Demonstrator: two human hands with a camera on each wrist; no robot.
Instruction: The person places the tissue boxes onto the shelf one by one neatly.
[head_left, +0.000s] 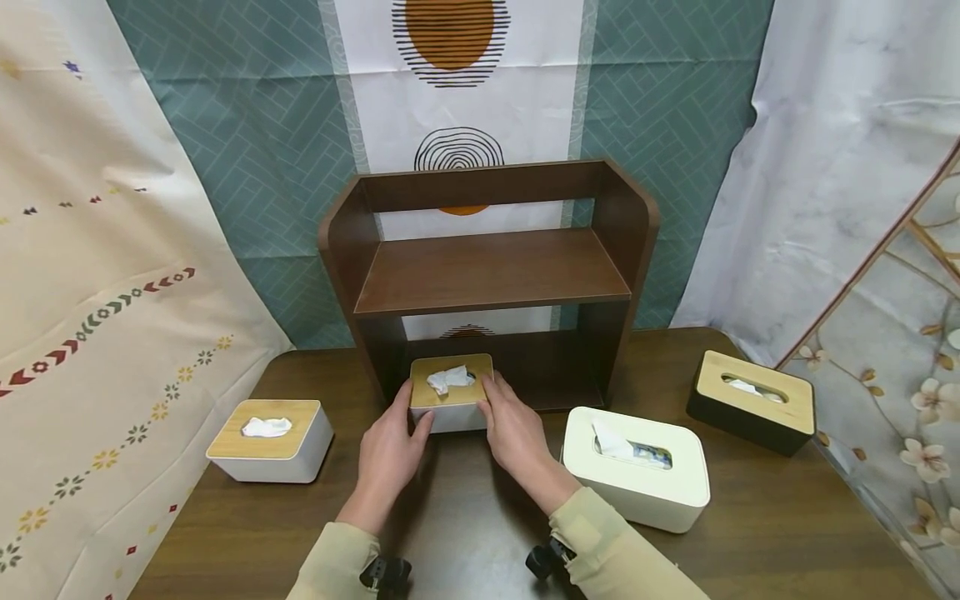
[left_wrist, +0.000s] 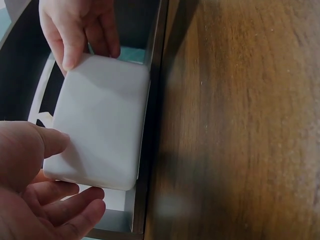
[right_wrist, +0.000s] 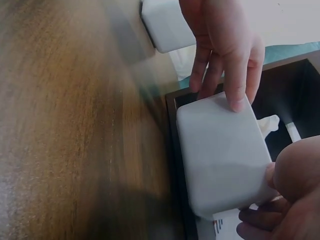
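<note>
A small tissue box (head_left: 457, 417) with a wood-look lid and white body sits at the front left of the brown shelf's lower level. A crumpled white tissue (head_left: 450, 379) pokes from its slot. My left hand (head_left: 392, 450) grips its left end and my right hand (head_left: 517, 429) the right end, each thumb on the front wall. Both wrist views show that plain white front (left_wrist: 102, 120) between the two hands. The box's far side is hidden.
The two-tier brown shelf (head_left: 491, 268) stands at the table's back. A similar white box (head_left: 277, 471) with a wooden lid lies left. To the right are a larger cream tissue box (head_left: 645, 496) and a black one (head_left: 742, 421) with a wooden lid. Patterned cloths hang around.
</note>
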